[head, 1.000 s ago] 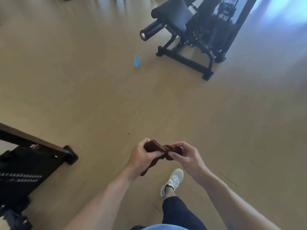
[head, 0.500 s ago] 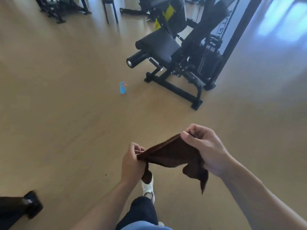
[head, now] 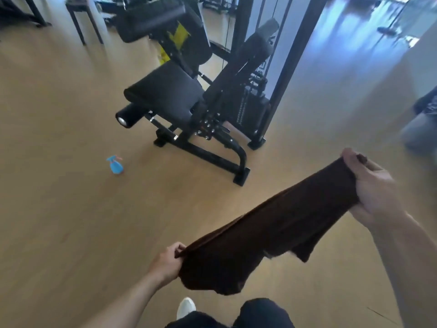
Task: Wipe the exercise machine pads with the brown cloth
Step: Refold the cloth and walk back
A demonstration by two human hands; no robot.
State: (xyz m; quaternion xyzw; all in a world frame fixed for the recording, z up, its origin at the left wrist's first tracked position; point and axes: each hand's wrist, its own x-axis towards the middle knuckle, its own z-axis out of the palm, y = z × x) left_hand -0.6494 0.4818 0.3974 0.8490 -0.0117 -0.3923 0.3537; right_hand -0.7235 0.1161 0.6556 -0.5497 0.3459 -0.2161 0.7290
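Head view: you have the cloth [head: 272, 230] stretched in the air between both hands, well short of the machine [head: 189, 110].
Left hand [head: 166, 262]: your fingers pinch the low, near corner tight.
Right hand [head: 376, 190]: your thumb and curled fingers clamp the high, far end.
Cloth: it's pulled taut along the top edge, loose flaps hanging below it, over your shoe [head: 186, 307] and knee.
Pads: seat pad [head: 165, 93], back pad [head: 186, 41] and roller [head: 128, 114] all sit ahead of you, none touched yet, so by my read the wiping hasn't begun.
Risk, drop: let one pinch slacken and the cloth swings down off the other hand, maybe onto the floor [head: 59, 221], picking up grit.
Risk, feet: those hanging flaps are over your stride; a step into them could tug the cloth free.
Risk, bottle: the blue bottle [head: 115, 165] stands on the floor left of the base bar [head: 208, 159]; drift left and you may kick it over.
Risk, frame: the bar's end juts toward you, a likely toe-catcher.
Open room: broad bare floor between you and the seat, widest straight ahead and left.
Tight side: the upright post [head: 287, 74] and weight stack crowd the right.
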